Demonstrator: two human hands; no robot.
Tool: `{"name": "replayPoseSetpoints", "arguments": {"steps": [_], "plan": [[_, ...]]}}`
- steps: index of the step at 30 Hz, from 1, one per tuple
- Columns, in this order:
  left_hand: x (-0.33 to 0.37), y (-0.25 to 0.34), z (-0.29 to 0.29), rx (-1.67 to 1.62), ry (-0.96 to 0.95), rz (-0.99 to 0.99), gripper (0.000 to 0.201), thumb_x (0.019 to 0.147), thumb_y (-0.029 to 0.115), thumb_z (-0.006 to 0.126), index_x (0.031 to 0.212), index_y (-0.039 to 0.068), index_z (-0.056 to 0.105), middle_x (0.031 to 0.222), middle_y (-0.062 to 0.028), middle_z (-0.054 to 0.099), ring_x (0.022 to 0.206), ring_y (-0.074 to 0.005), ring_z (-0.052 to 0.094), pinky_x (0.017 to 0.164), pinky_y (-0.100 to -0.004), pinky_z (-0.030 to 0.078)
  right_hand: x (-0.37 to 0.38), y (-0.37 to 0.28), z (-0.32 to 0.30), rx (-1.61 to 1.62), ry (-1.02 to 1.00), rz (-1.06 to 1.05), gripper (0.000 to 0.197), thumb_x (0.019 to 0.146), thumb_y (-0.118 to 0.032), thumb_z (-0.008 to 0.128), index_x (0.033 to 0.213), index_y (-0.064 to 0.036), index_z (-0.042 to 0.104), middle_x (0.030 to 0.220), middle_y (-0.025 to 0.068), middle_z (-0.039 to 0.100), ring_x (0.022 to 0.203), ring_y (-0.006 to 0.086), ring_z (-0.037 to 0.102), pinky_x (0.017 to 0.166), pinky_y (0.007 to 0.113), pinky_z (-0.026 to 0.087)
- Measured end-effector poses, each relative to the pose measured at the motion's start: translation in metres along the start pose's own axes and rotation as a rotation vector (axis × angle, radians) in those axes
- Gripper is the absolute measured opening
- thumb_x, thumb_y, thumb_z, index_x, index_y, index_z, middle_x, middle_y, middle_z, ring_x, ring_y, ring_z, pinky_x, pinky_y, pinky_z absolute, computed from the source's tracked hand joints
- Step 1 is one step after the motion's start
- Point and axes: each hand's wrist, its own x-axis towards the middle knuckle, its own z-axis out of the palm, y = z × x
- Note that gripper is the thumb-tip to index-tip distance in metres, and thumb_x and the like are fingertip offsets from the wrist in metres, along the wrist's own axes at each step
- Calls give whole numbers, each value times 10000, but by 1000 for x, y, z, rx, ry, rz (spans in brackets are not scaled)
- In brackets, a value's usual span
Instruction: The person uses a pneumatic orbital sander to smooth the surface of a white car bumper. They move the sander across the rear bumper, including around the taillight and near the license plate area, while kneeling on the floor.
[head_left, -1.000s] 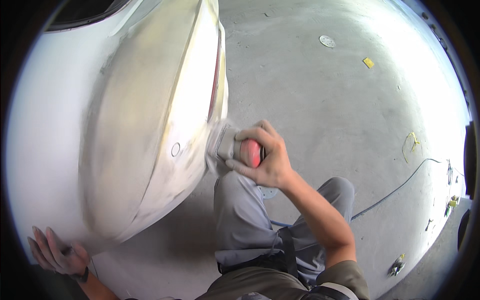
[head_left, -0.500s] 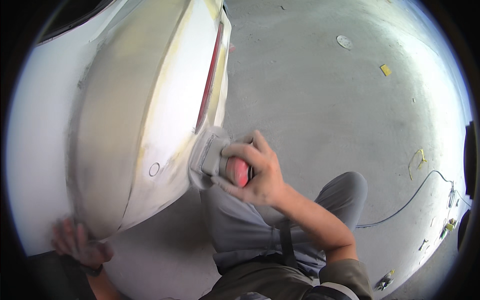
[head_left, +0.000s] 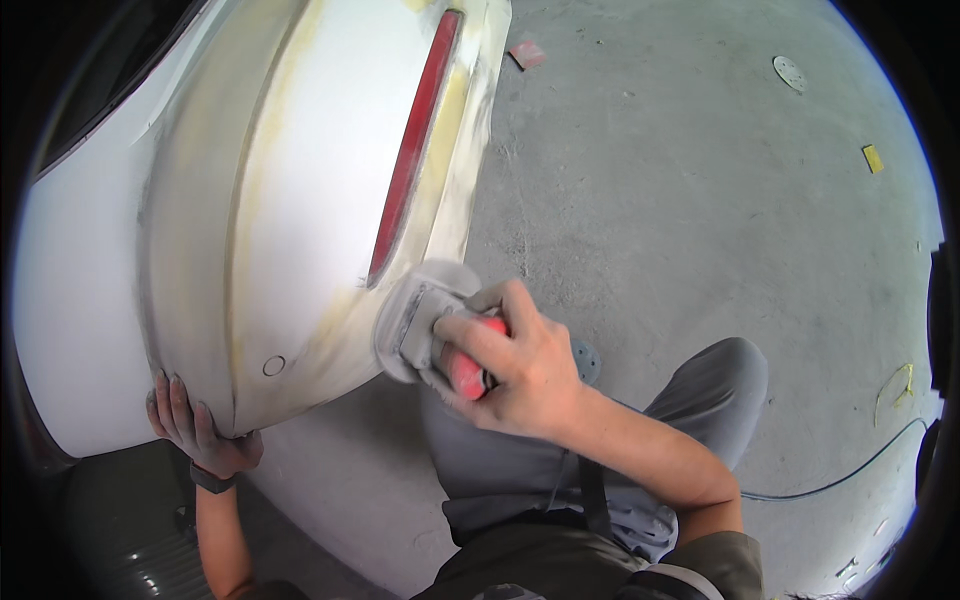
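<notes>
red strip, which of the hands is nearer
Right. The right hand, gripping the sander, is below and right of the red strip; the left hand is farther off, at the lower edge of the car panel.

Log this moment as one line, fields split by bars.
right hand: gripping round-pad sander at car bumper | left hand: touching bumper's near edge | floor: perforated sanding disc, yellow rectangular piece

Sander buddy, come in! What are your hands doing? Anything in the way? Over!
Right hand gripping sander at white car panel. Left hand on panel's near edge. Blue hose off right, not between sander and panel.
</notes>
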Motion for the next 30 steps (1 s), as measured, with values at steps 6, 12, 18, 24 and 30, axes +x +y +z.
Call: {"name": "replayPoseSetpoints", "arguments": {"steps": [6,12,18,24,30], "plan": [[-10,-14,-12,-12,-36,-6,910,831,311,592,1660,113,273,1616,-281,425,1448,-530,458,1188,-678,270,53,26,-13,-17,149,11,530,709,-226,919,1186,-137,704,979,133,565,776,273,624,626,403,587],[-16,-23,-22,-1,-33,14,908,859,375,576,1664,93,266,1625,-280,412,1452,-548,440,1172,-696,281,9,-20,-2,57,-90,-19,528,702,-174,901,1191,-154,704,1034,142,527,838,289,684,590,396,598],[-23,-18,-23,-3,-50,15,908,882,415,557,1675,96,252,1652,-273,366,1466,-546,414,1174,-707,285,62,60,-16,6,135,35,518,703,-239,922,1162,-126,711,987,143,580,829,319,681,723,444,606],[-19,-17,-25,0,-44,23,928,879,441,563,1679,99,241,1655,-259,360,1462,-545,406,1159,-720,305,111,68,-41,5,171,43,493,712,-254,921,1132,-109,708,985,143,609,819,335,690,763,456,601],[-12,-12,-38,-2,-63,18,945,854,417,555,1682,99,228,1652,-256,356,1458,-559,401,1151,-727,313,60,34,-39,71,28,8,517,697,-233,926,1159,-136,716,993,162,582,801,339,672,739,440,601]]}}
